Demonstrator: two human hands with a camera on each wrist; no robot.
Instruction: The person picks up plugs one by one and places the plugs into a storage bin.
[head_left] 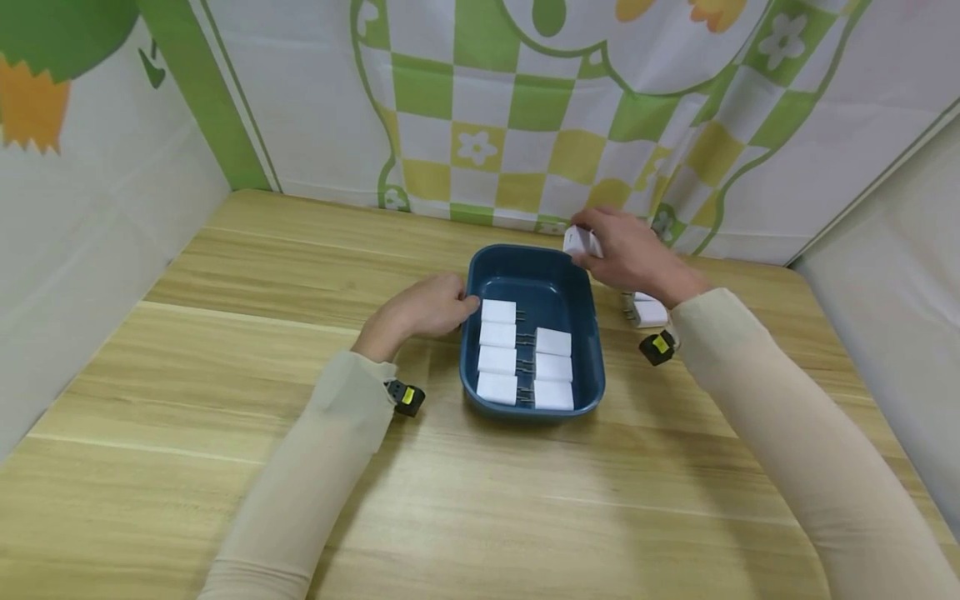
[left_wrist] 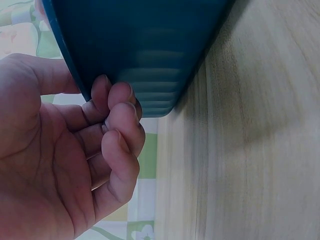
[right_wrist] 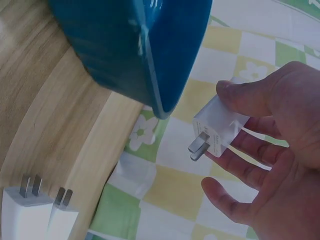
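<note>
A dark blue plastic bin (head_left: 529,408) holds several white plug chargers (head_left: 498,360) in two columns, their metal prongs facing inward. My left hand (head_left: 431,305) grips the bin's left rim. In the left wrist view, the thumb goes over the rim and the curled fingers (left_wrist: 122,120) lie against the outer wall. Above the table by the bin's far right corner, my right hand (head_left: 628,254) pinches a white charger (right_wrist: 220,122) between thumb and fingers. Its two prongs show in the right wrist view. Two more chargers (head_left: 649,313) stand on the table under the right wrist.
The wooden table (head_left: 480,500) carries the bin near its far side. Behind its far edge hangs a green, yellow and white checked curtain (head_left: 487,108). White fabric walls (head_left: 90,225) flank both sides. Small black wrist cameras (head_left: 408,399) hang at both cuffs.
</note>
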